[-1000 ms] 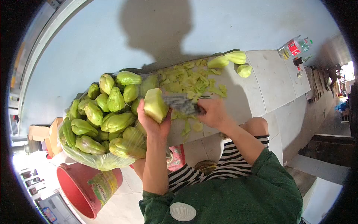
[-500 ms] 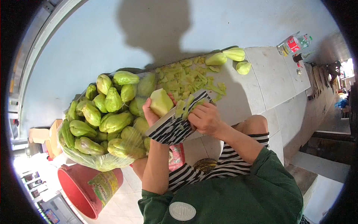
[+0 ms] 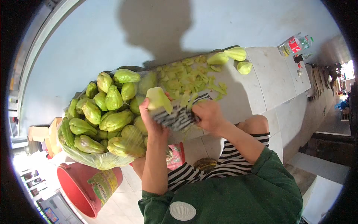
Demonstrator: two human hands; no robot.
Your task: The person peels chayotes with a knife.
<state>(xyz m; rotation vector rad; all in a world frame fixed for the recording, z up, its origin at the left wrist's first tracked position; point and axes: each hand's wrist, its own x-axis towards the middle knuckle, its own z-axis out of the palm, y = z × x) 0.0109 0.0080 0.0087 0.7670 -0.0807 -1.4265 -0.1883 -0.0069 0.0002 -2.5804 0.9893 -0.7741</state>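
Observation:
Wrapped round a partly peeled pale green chayote (image 3: pixel 158 99), my left hand (image 3: pixel 152 121) is beside the plastic bag of chayotes. My right hand (image 3: pixel 209 115) is closed on the handle of a broad knife (image 3: pixel 175 117), whose shiny blade reflects stripes and is blurred by motion. The blade lies against the lower right side of the chayote. Beyond both hands, green peelings (image 3: pixel 182 78) are scattered on the tiled ledge. Unpeeled chayotes (image 3: pixel 91 113) fill the clear bag (image 3: pixel 100 162) on the left.
Three peeled chayotes (image 3: pixel 235 53) lie near the wall at the back. A plastic bottle (image 3: pixel 294 44) with a red label is farther right. At the lower left, a red bucket (image 3: pixel 76 190) lies tilted. A cardboard box (image 3: pixel 53 138) stands behind it.
The blade swung up beside the chayote with peel on it, then moved back against its lower right side. The chayote turned slightly in my left hand.

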